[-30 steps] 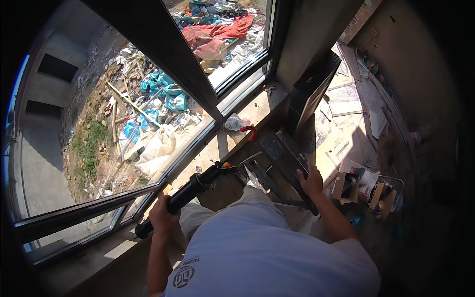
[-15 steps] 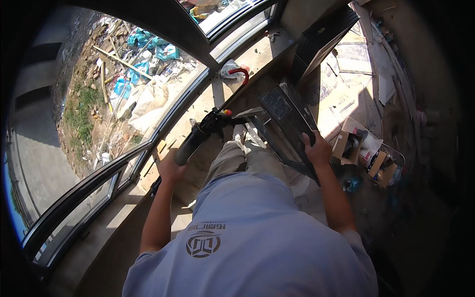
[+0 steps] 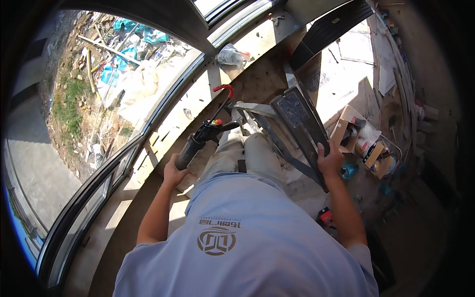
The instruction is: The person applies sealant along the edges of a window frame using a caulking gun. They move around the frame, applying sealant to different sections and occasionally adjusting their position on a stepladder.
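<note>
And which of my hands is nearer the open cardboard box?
Right. Your right hand, gripping the dark bench, appears just lower left of the cardboard box; your left hand is much farther left, around the black caulking gun.

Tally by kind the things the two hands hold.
Black, red-hooked cylindrical caulking gun, in the left hand: 1
Dark, rectangular-topped metal-legged bench, gripped at its edge by the right hand: 1
Total: 2

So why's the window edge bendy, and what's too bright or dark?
In the head view, the fisheye lens bows the window frame; sunlight nearly whitens the windowsill there; the head view's far-right wall sinks into shadow, and its corners go black.
</note>
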